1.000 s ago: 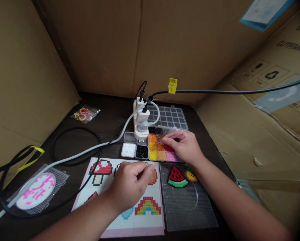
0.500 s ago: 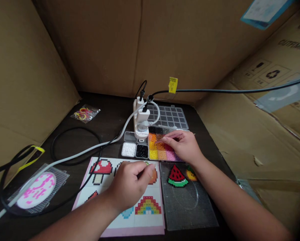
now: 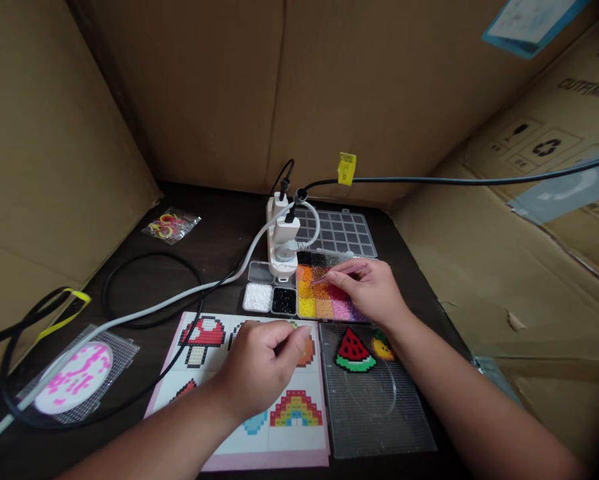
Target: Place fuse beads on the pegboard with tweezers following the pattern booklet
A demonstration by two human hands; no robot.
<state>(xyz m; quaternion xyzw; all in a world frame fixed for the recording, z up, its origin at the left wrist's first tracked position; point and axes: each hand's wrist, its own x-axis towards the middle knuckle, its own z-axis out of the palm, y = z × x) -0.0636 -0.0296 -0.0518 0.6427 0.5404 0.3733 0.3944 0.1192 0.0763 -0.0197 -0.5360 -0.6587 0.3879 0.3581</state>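
Pink tweezers [image 3: 347, 270] are pinched in my right hand [image 3: 372, 290], their tips among the orange and yellow compartments of the bead box [image 3: 324, 309]. My left hand [image 3: 264, 357] is curled above the pattern sheet [image 3: 299, 447], thumb and forefinger together; whatever they may hold is too small to make out. Printed on the sheet are a mushroom, a rainbow and other pixel pictures, some covered by my left hand and forearm. Right of it lies a clear pegboard [image 3: 364, 420] bearing a watermelon slice of beads [image 3: 352, 350] and a yellow-orange bead figure [image 3: 382, 347], partly behind my right wrist.
A white power strip [image 3: 282, 250] with plugs stands behind the small boxes of white beads [image 3: 257, 298] and black beads [image 3: 284, 301]. Cables [image 3: 179, 293] cross the left side, over a pegboard with a pink-and-white disc [image 3: 77, 377]. Cardboard walls [image 3: 219, 100] surround the table.
The tweezers and my right hand have shifted very slightly within the bead box area. My left hand has stayed in place.
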